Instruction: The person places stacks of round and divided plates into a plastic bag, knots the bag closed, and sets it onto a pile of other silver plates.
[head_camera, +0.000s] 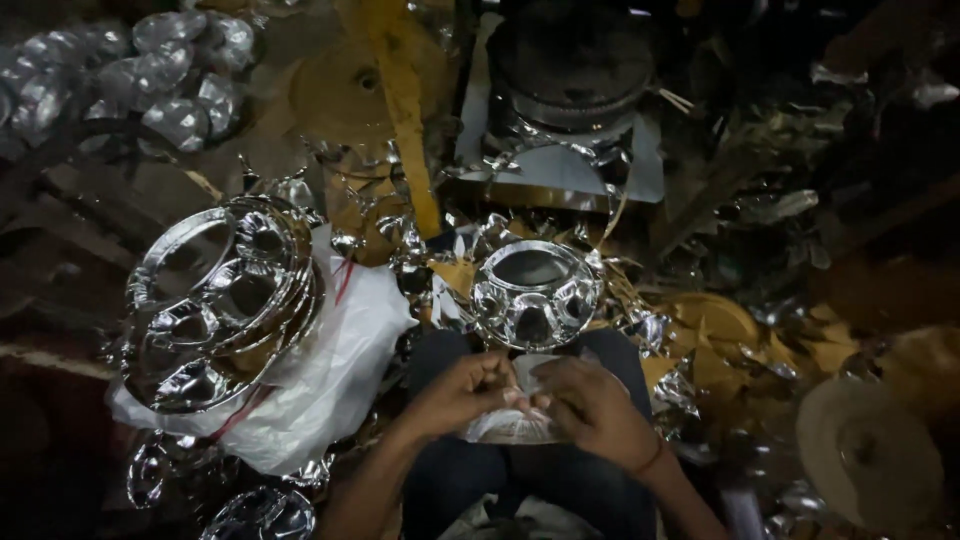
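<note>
Head view looks down at two bare hands over the lap; the left hand (465, 392) and the right hand (590, 405) meet on a thin silver foil plate (515, 425), fingers pinching its near-centre rim, fingertips pressed close together. This plate lies on the knees, just near a finished silver compartment plate (533, 292) that rests a little farther. At the left, a tall stack of compartment plates (225, 300) leans on a white plastic bag (335, 355); far left lie small foil bowls (150, 75). Foil scraps (700, 330) cover the floor at right. It seems many plates are already done; the one in hand appears only in progress, I judge.
</note>
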